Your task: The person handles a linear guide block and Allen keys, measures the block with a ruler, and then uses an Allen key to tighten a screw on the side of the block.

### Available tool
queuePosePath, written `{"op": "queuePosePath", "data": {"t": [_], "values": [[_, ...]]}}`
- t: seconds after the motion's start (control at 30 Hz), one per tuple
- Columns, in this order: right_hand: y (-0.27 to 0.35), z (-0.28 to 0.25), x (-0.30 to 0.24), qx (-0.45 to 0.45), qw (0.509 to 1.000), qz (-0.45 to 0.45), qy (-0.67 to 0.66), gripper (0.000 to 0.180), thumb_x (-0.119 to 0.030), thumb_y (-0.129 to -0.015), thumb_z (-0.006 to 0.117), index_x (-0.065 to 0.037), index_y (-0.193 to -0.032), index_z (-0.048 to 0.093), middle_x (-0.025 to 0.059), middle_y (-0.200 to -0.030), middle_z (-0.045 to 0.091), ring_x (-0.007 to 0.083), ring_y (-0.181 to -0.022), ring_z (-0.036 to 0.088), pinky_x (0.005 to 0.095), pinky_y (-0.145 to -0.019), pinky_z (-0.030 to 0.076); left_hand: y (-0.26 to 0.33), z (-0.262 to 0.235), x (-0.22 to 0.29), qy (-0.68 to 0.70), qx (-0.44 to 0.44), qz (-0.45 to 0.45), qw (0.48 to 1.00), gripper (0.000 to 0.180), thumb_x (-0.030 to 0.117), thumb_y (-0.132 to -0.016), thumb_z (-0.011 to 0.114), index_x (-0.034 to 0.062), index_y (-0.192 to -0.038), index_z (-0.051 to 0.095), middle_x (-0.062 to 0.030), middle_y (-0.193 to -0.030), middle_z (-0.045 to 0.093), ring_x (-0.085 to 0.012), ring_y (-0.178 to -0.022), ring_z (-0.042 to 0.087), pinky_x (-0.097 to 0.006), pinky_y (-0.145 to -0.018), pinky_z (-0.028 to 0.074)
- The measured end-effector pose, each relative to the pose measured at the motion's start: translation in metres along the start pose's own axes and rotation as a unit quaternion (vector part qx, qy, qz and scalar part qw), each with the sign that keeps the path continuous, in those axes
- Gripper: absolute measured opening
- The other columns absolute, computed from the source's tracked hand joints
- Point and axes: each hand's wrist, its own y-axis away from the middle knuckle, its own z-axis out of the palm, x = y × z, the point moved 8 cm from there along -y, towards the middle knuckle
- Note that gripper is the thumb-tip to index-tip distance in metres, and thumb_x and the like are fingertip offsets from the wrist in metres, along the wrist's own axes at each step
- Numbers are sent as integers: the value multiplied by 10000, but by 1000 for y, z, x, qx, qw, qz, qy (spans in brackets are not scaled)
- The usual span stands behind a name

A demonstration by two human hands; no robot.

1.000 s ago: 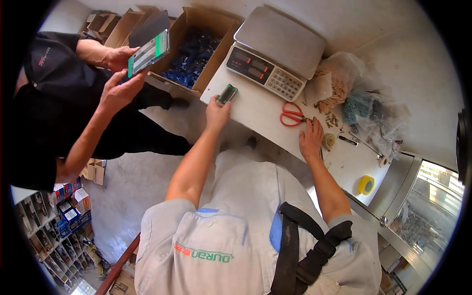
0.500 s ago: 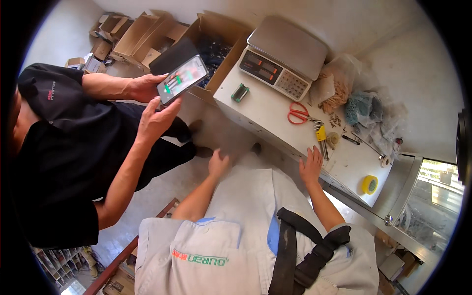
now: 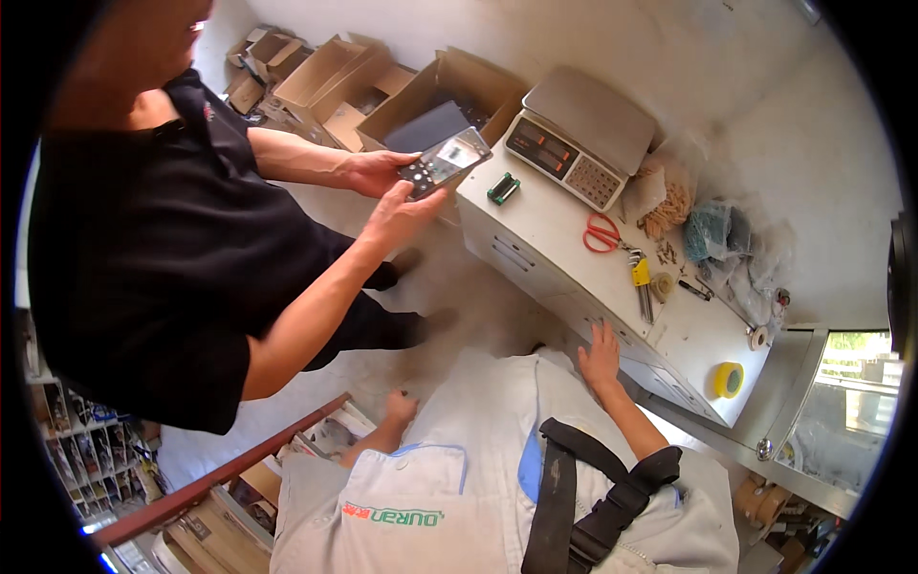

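Yellow-sleeved hex keys [image 3: 641,275] lie near the front edge of the worktop [image 3: 698,335], where a careless sweep of the right hand [image 3: 600,358], fingers outstretched, could knock them off; the left hand's [image 3: 401,408] fingers I cannot make out.

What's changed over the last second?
Left hand let go of the green-ended cylinders and drew back to the person's side. Right hand came back off the cabinet top. The co-worker's phone moved nearer the cabinet. Scale and red-handled scissors stayed put.
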Motion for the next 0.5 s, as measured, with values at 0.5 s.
{"op": "queuePosePath", "data": {"t": [0.5], "values": [[37, -38, 115, -11, 1000, -17, 4, 690, -191, -790, 727, -41, -1405, 453, 181, -1539, 324, 397, -1384, 358, 497, -1132, 321, 3, 177, -5, -5, 104, 189, 976, 391, 330, -846, 662, 5, -1062, 668, -275, -1041, 679, -433, -1026, 644, -471, -864, 519]]}}
